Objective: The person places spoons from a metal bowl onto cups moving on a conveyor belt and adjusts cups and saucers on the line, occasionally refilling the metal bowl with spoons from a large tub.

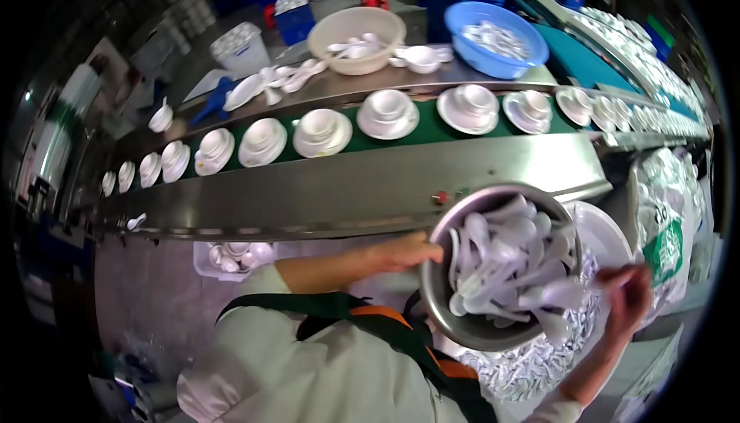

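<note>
My left hand (412, 252) is closed on the left rim of a steel bowl (443, 303), its fingertips hidden at the edge. White spoons (509, 246) fill the bowl, and a few stick out over its right side. To the right of the bowl, my right hand (628, 292) is raised with curled fingers, blurred; whether it holds anything is unclear. Beneath the bowl is a large white tub (597, 230) heaped with small wrapped pieces (532, 365). Stacked white cups, bowls and plates (388, 113) stand in a row on a green belt (289, 134).
Beyond the belt are a cream basin (357, 30) and a blue basin (493, 37). A steel ledge (347, 192) runs between me and the belt. One spoon (136, 222) lies at its left. Below is a bin of crockery (202, 257); plastic bags (667, 207) are at right.
</note>
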Motion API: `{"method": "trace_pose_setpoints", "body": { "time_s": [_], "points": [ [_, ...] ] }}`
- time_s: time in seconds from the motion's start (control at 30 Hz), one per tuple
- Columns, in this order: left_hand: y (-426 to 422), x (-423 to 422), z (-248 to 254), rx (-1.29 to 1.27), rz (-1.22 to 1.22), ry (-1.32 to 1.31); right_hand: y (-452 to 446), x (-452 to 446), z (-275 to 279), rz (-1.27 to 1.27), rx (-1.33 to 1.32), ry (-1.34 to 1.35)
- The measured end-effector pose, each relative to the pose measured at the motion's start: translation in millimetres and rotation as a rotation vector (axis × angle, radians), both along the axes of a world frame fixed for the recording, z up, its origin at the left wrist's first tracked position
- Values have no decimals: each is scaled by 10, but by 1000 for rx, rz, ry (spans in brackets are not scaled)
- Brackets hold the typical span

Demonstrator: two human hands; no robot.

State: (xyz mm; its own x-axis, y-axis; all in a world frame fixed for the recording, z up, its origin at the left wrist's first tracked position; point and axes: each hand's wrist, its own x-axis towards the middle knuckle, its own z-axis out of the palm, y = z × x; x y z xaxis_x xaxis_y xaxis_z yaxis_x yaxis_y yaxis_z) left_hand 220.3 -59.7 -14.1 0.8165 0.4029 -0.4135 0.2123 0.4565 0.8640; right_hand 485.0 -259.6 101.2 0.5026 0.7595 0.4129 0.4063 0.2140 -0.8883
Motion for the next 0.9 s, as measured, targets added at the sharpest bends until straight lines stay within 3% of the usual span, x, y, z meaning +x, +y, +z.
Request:
{"method": "trace_pose_setpoints", "body": {
  "time_s": [0.07, 0.13, 0.17, 0.23, 0.3, 0.37, 0.4, 0.5, 0.6, 0.63, 0.7, 0.73, 0.8, 0.83, 0.9],
  "points": [
    [304, -788, 299, 66, 90, 242, 691, 110, 29, -78, 254, -51],
    [423, -1570, 221, 66, 464, 216, 1635, -167, -24, -181, 239, 84],
    [511, -1953, 313, 25, 409, 252, 2116, -452, -97, -203, 210, 46],
    [603, -2607, 337, -24, 390, 269, 3035, -935, -591, 95, 189, 219],
    [599, -3059, 264, -27, 431, 250, 3710, -1625, -1031, 293, 121, 216],
    [575, -3465, 167, -29, 554, 349, 4265, -2345, -1456, 250, 192, 281],
    [582, -3651, 126, -46, 542, 345, 4463, -2593, -1663, 123, 88, 148],
    [557, -3876, 55, -121, 480, 511, 4649, -3107, -2068, 209, -32, 53],
    [578, -4005, 226, 209, 482, 432, 4594, -3433, -2224, 403, -187, 84],
    [599, -3954, 347, 209, 472, 420, 4519, -3470, -2093, 398, -218, -251],
    [623, -3790, 514, 783, 876, 724, 4513, -3538, -2105, 595, -266, -389],
    [671, -3721, 530, 783, 868, 711, 4477, -3511, -1984, 604, -153, -437],
    [766, -3577, 584, 1423, 573, 666, 4460, -3396, -1773, 555, 11, -405],
    [778, -3405, 667, 1370, 396, 615, 4332, -3276, -1469, 386, -140, -440],
    [855, -3198, 535, 1375, 149, 636, 4419, -2829, -1430, 151, -91, -771]
  ]
}}
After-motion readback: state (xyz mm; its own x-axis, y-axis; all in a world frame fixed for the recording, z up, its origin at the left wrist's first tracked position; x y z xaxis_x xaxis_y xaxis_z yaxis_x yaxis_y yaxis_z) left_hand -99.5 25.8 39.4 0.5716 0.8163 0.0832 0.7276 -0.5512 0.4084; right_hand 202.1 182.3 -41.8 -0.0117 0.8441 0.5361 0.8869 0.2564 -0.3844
